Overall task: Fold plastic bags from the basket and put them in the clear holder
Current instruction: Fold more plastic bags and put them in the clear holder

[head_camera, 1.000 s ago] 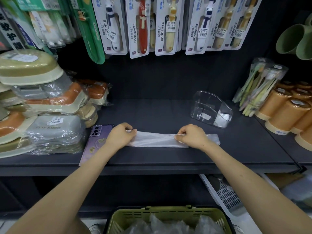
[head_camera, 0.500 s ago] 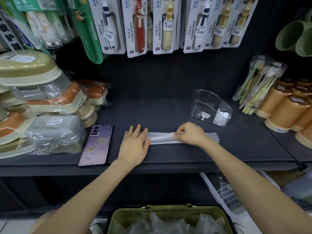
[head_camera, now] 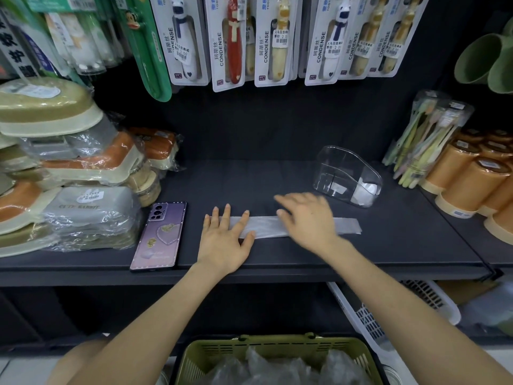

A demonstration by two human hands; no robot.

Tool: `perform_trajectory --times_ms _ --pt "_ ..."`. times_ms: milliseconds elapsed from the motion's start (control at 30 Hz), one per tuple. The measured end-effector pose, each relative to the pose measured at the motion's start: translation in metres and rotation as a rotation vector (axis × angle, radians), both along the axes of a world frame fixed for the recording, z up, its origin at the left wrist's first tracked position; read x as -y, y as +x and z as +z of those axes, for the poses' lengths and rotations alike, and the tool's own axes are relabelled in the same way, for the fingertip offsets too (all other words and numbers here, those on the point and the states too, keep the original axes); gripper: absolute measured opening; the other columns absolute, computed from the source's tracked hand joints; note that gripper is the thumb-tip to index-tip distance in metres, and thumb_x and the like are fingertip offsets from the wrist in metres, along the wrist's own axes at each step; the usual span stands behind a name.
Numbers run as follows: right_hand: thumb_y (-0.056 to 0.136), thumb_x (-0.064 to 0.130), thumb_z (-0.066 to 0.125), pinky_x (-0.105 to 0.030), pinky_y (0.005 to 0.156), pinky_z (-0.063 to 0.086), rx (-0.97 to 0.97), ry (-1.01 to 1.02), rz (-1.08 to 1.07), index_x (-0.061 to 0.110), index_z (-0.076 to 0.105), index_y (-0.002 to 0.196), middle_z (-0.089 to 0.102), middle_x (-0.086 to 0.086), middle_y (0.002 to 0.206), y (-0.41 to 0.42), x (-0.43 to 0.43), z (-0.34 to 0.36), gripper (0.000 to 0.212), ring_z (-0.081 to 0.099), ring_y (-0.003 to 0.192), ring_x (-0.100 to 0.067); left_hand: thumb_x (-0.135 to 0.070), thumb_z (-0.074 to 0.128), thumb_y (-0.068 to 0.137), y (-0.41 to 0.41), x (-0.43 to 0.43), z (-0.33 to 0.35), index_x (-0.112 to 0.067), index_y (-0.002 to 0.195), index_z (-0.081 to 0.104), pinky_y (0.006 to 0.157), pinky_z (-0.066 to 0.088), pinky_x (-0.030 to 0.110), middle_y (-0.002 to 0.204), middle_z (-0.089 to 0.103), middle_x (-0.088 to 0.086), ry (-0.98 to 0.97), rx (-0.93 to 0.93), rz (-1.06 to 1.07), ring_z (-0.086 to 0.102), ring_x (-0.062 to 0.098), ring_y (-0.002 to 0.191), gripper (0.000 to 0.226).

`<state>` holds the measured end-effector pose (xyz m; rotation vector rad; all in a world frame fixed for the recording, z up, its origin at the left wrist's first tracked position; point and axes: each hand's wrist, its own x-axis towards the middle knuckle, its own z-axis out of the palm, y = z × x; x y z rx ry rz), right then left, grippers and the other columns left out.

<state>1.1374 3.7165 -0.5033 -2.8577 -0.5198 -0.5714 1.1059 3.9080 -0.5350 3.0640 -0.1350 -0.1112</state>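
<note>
My right hand [head_camera: 308,220] has let go of the top edge of the folded plastic bag [head_camera: 266,227], which it was pinching half a second ago; its fingers [head_camera: 288,202] are now straight and spread over the middle of the strip. They are blurred, so I cannot tell whether they press down or only skim it. My left hand [head_camera: 224,240] has stayed where it was, flat on the strip's left end with the fingers straight and slightly apart and the thumb out along its near edge. Nearest to me, below the shelf, stands the green basket [head_camera: 274,346] with crumpled clear bags [head_camera: 277,368] heaped inside, and a white slotted basket [head_camera: 361,320] leans to its right. Above these is the dark shelf [head_camera: 249,184]. A purple phone [head_camera: 159,236] lies face down near its front edge, just left of my left hand. The bag itself is a long flat band lying crosswise on the shelf, and its right end pokes out past my right wrist. Behind and to the right of that hand, apart from the strip, sits the clear holder [head_camera: 347,173], with a white folded bag [head_camera: 365,191] in its right compartment. Wrapped soap boxes [head_camera: 83,207] are stacked at the left, while a toothbrush bundle [head_camera: 427,140] and orange cups [head_camera: 469,184] fill the right. Carded toothbrushes [head_camera: 277,40] hang along the back wall, and green mugs [head_camera: 483,62] sit high at the far right.
</note>
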Motion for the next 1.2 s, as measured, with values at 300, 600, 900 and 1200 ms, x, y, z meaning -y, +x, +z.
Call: perform_trajectory --times_ms 300,600,900,1200 --pt "0.103 0.045 0.010 -0.051 0.116 -0.013 -0.500 -0.237 -0.122 0.036 0.002 0.153 -0.001 0.007 0.162 -0.022 0.035 -0.022 0.051 -0.006 0.149 -0.016 -0.058 0.018 0.099 0.000 -0.001 0.002 -0.040 0.153 0.003 0.120 -0.009 0.041 0.162 -0.005 0.009 -0.033 -0.027 0.003 -0.009 0.031 0.148 0.059" --pt "0.100 0.030 0.041 -0.036 0.111 0.020 -0.299 -0.016 -0.253 0.016 0.043 0.143 0.049 -0.004 0.143 -0.006 0.064 0.007 0.045 0.039 0.134 -0.024 -0.058 0.017 0.099 0.001 -0.003 0.005 -0.038 0.153 0.001 0.120 -0.008 0.040 0.162 -0.008 0.009 -0.022 -0.047 -0.019 -0.010 0.031 0.148 0.059" --pt "0.077 0.025 0.067 -0.025 0.069 0.038 -0.600 0.016 -0.256 0.027 0.065 0.065 0.068 0.008 0.079 -0.032 0.075 0.027 0.012 0.061 0.084 -0.015 -0.080 0.009 0.062 0.020 -0.019 0.016 -0.032 0.152 0.018 0.119 -0.009 0.039 0.162 0.001 0.009 -0.149 -0.044 -0.117 -0.006 0.027 0.149 0.103" --pt "0.081 0.003 0.066 -0.021 0.048 0.037 -0.983 0.777 -0.279 0.014 0.054 0.062 0.053 0.003 0.055 -0.078 0.065 0.043 0.026 0.048 0.052 -0.009 -0.035 0.063 0.080 -0.040 0.032 0.015 -0.018 0.128 0.061 0.109 0.030 0.022 0.138 0.055 -0.004 -0.549 0.241 -0.478 0.044 0.011 0.133 0.051"
